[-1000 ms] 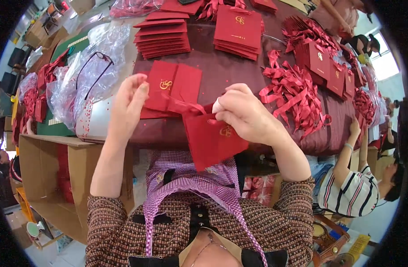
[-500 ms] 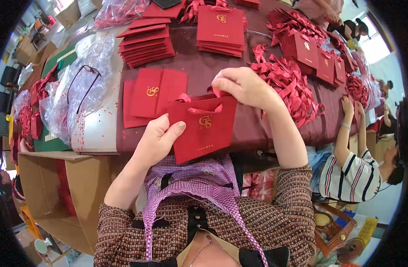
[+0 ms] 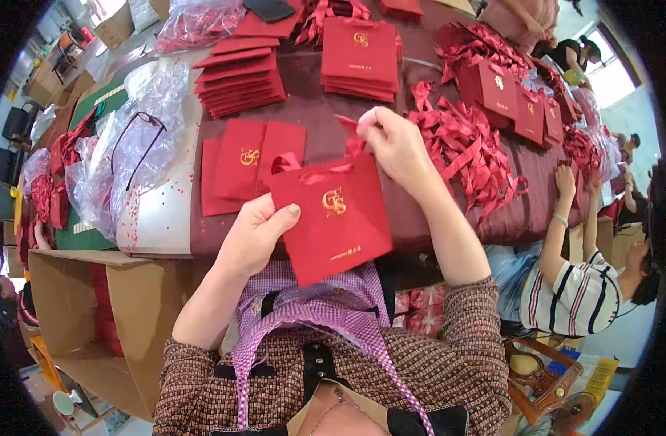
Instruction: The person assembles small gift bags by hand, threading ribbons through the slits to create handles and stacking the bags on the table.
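My left hand [image 3: 256,232] grips the left edge of a red paper gift bag [image 3: 340,225], thumb on its front face. The bag has a gold emblem and hangs tilted over the table's near edge. At its upper right corner, my right hand [image 3: 394,142] pinches a red ribbon [image 3: 352,134], one end sticking up past the fingers. Another ribbon loop stands at the bag's upper left. Just beyond, flat red bags [image 3: 253,156] lie overlapping. Right of my right hand is a heap of loose red ribbons [image 3: 467,145].
Stacks of red bags [image 3: 238,80] and finished-looking bags [image 3: 358,54] stand farther back. Eyeglasses [image 3: 140,142] rest on clear plastic at left. An open cardboard box [image 3: 136,320] stands at my left. A co-worker in a striped shirt [image 3: 572,298] works at right.
My right hand has drawn the ribbon up at the bag's right corner, so its end now shows. The bag has turned slightly and sits a little lower.
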Available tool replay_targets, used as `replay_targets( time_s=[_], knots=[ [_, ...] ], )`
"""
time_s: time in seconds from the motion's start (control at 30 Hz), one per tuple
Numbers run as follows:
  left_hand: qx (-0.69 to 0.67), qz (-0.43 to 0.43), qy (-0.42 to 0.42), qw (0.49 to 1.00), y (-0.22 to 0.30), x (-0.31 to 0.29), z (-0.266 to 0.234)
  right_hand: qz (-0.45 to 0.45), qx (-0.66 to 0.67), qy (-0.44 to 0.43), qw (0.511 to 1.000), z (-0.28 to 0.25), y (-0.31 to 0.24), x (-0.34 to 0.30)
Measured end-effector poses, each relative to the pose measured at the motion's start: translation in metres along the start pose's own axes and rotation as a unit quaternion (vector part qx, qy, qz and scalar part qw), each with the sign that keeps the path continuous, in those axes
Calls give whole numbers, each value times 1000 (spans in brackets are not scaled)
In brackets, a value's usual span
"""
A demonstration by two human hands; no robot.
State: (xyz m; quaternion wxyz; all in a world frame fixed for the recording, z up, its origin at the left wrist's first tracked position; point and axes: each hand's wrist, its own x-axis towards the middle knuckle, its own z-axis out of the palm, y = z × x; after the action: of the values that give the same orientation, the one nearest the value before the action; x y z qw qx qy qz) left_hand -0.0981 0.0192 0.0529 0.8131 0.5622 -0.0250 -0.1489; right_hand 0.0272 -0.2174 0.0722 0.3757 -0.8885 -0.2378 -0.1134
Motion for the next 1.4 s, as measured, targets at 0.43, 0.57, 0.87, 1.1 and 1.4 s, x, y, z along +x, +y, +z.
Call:
replay_targets(
  time_s=[0.43,0.57,0.87,1.1,1.4],
  knots=[
    [-151,-18,-34,988,32,17,-24,-257,-175,-179,933,-40,-87,-40],
    [-122,5,-9,992,46,15,-27,-149,-106,-34,983,-66,-77,3],
    [241,151,224,932,43,-2,-80,104,331,78,935,-132,-2,138],
    [267,154,277,910,29,-13,-116,90,249,115,957,-115,11,183],
    [370,187,309,856,24,0,-121,-225,-285,131,922,-32,48,171]
  ],
)
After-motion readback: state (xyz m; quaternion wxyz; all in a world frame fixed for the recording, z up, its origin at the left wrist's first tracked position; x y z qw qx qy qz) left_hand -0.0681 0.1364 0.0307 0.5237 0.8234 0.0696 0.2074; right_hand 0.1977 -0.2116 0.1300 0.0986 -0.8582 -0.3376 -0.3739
